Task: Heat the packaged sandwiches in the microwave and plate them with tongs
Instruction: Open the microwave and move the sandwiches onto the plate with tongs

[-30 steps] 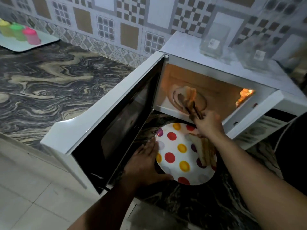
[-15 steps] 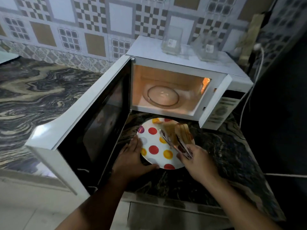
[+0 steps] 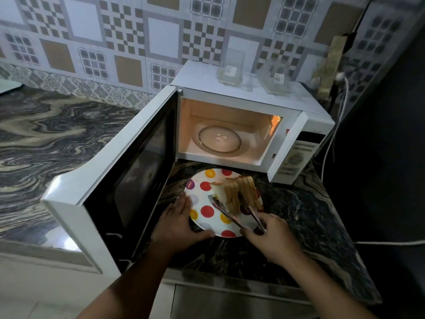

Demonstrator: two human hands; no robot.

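Both hands busy: left hand (image 3: 178,223) grips plate (image 3: 207,221) at 8 o'clock; right hand (image 3: 273,238) squeezes tongs (image 3: 236,214) astride sandwiches (image 3: 239,192). Advice: open tongs slowly, keep plate steadied.

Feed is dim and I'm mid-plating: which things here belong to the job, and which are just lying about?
Job:
- sandwiches, on the plate
- tongs, held by the right hand
- left hand, holding the plate's rim
- microwave, door open, turntable empty

Lying about:
- two clear containers on top of the microwave
- cable
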